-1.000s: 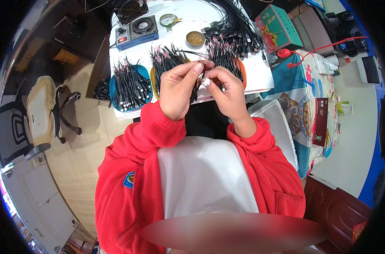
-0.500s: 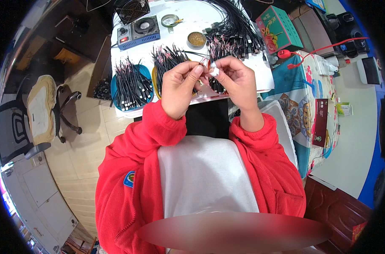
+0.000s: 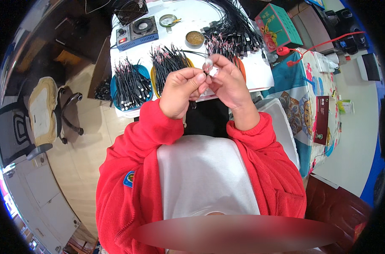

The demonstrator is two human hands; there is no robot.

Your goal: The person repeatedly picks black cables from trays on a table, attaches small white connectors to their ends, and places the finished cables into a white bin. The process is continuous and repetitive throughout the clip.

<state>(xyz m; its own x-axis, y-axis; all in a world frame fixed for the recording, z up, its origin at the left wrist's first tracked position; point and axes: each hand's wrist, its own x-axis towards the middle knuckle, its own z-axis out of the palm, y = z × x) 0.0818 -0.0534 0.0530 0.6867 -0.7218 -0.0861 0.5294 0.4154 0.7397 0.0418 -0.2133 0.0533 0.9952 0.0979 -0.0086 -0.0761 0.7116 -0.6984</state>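
Note:
Over the near edge of the white table, my left hand (image 3: 180, 91) and my right hand (image 3: 232, 89) meet fingertip to fingertip. The left thumb and forefinger pinch a thin black cable (image 3: 207, 73). My right fingers are closed against the same spot, with white wrapping (image 3: 214, 71) on the thumb and a forefinger tip; what they grip is too small to make out. Behind the hands stand bundles of black cables with pinkish wire ends, in a blue basket (image 3: 113, 92), a yellow basket (image 3: 153, 81) and an orange basket (image 3: 242, 70).
At the table's back left sit a blue heating device (image 3: 137, 34) and a black fan (image 3: 131, 10). A round tin (image 3: 195, 39) and a small dish (image 3: 168, 20) lie behind the baskets. More black cables (image 3: 239, 21) spread at the back right, near a green-and-pink box (image 3: 278, 26).
My right hand has turned and its fingers have come up and over, closer to the left fingertips. My left hand has shifted slightly down.

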